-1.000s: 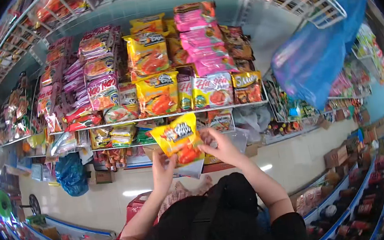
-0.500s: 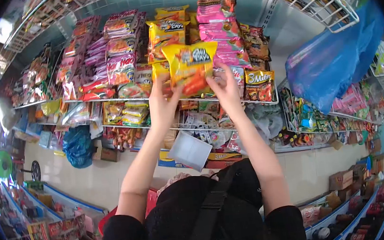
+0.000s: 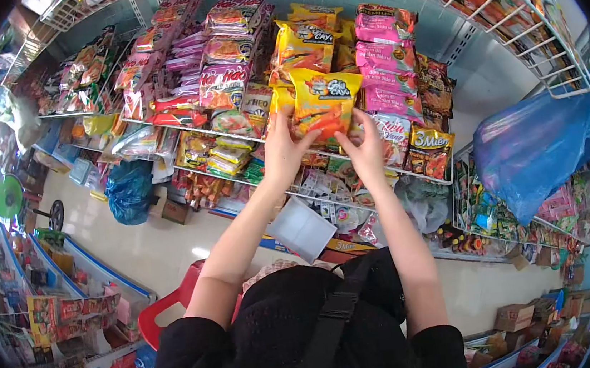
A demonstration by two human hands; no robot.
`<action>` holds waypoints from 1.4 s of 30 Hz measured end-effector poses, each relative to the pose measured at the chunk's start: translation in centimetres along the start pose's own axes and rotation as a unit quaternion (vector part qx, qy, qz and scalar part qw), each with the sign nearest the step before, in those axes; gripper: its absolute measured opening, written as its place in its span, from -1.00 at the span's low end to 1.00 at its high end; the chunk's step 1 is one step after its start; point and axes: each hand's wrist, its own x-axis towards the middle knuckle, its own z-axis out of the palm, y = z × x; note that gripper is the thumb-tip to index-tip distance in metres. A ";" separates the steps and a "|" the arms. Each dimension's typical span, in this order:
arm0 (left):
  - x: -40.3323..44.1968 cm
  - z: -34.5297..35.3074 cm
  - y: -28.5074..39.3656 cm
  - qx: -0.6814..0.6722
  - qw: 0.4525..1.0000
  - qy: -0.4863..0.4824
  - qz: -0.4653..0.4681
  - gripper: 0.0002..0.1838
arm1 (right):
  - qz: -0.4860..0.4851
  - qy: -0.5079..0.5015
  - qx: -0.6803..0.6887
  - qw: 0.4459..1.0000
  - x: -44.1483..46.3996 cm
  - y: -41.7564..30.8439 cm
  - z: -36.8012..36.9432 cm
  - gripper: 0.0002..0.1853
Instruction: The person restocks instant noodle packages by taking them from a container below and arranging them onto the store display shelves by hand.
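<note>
A yellow noodle packet (image 3: 326,102) with a red-orange picture is held between my two hands at the front of the wire shelf. My left hand (image 3: 285,149) grips its lower left side, thumb on the front. On its lower right side are the fingers and thumb of my right hand (image 3: 365,149). Right behind it stand more yellow packets (image 3: 304,48). Pink packets (image 3: 386,63) are stacked to the right, above a yellow-brown packet (image 3: 430,151). Pink-and-white packets (image 3: 224,87) stand to the left.
A wire basket (image 3: 532,44) juts out at the upper right, over a blue plastic bag (image 3: 542,143). Below the shelf is a pale plastic tray (image 3: 302,228). A red stool (image 3: 178,300) is beside my body on the left. Low shelves (image 3: 103,276) line the lower left.
The yellow packet has gone from low in front of my body up to the shelf front, both hands still on it. The view has shifted, so the shelf lies further right and tilted.
</note>
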 end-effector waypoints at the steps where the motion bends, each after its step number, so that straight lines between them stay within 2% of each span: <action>1: 0.6 -0.1 -0.1 -0.006 0.999 -0.030 -0.032 -0.40 | -0.017 -0.002 -0.044 0.999 0.6 1.8 0.4 -0.46; 2: 1.3 -0.2 -0.1 -0.011 0.996 -0.060 -0.064 -0.40 | -0.033 -0.003 -0.089 0.996 1.3 1.8 0.8 -0.44; 3: 1.8 0.4 -1.0 0.003 1.000 -0.020 -0.004 -0.42 | -0.008 -0.001 -0.047 0.999 1.6 1.8 0.9 -0.43; 5: 3.0 0.4 -1.1 0.000 0.999 -0.041 -0.019 -0.44 | -0.058 0.004 -0.180 0.982 2.9 2.7 1.0 -0.46; 7: 3.3 0.3 -0.5 -0.015 0.998 -0.051 -0.019 -0.46 | -0.064 -0.001 -0.201 0.977 3.8 3.0 1.0 -0.47; 9: 3.0 0.4 -0.1 0.001 0.999 -0.013 0.039 -0.47 | -0.038 -0.016 -0.221 0.974 3.4 2.5 0.8 -0.47; 11: 1.5 0.2 0.1 0.018 0.999 -0.044 0.015 -0.47 | -0.103 -0.013 -0.290 0.951 1.8 0.1 0.3 -0.47; 12: 0.6 0.2 0.2 0.016 0.998 -0.053 0.010 -0.47 | -0.054 -0.043 -0.292 0.954 1.0 -1.4 0.2 -0.47; 14: -0.5 0.8 -0.1 0.023 0.999 -0.021 0.032 -0.46 | -0.140 0.003 -0.320 0.937 -0.2 -1.8 0.2 -0.48; 15: -0.8 1.1 -0.3 0.081 0.994 0.014 0.066 -0.45 | -0.118 -0.014 -0.365 0.924 -0.7 -2.2 0.2 -0.51; 16: -0.9 1.2 -0.2 0.139 0.984 0.051 0.099 -0.44 | -0.120 -0.016 -0.365 0.923 -0.7 -1.8 0.2 -0.51; 18: -1.0 1.8 0.0 0.090 0.993 0.026 0.073 -0.40 | -0.131 -0.053 -0.376 0.916 -1.0 -0.3 0.3 -0.54; 19: -0.8 2.0 0.1 0.057 0.996 0.011 0.061 -0.39 | -0.154 -0.031 -0.377 0.913 -0.7 -0.1 0.3 -0.58; 21: -0.5 2.4 0.1 0.085 0.994 0.005 0.073 -0.40 | -0.167 -0.035 -0.355 0.919 -0.2 0.5 -0.1 -0.58; 24: -1.0 2.2 0.5 0.093 0.995 -0.015 0.047 -0.40 | -0.133 -0.065 -0.359 0.921 0.0 0.0 -0.7 -0.61; 26: -1.3 1.6 0.3 0.076 0.994 -0.018 0.071 -0.37 | -0.109 -0.078 -0.363 0.922 -0.3 -0.5 -0.7 -0.62; 28: -1.9 0.9 0.2 0.043 0.997 -0.032 0.050 -0.35 | -0.174 -0.044 -0.344 0.921 -0.5 -1.0 -0.7 -0.63; 29: -2.1 0.5 0.0 0.064 0.994 -0.009 0.084 -0.36 | -0.209 -0.019 -0.381 0.901 -0.7 -1.7 -0.5 -0.63; 30: -2.2 0.2 -0.2 0.085 0.989 0.014 0.118 -0.36 | -0.220 -0.036 -0.376 0.899 -0.8 -2.0 -0.4 -0.62; 32: -2.7 0.0 -1.0 0.080 0.989 0.020 0.127 -0.42 | -0.234 -0.062 -0.374 0.895 -1.0 -1.5 0.0 -0.57; 38: -4.0 -0.1 -3.5 0.060 0.987 -0.074 0.131 -0.55 | -0.212 -0.071 -0.371 0.902 -1.7 0.1 0.3 -0.51; 42: -4.2 -1.1 -4.7 0.076 0.978 -0.062 0.187 -0.58 | -0.231 -0.011 -0.360 0.904 -3.2 0.4 -0.1 -0.54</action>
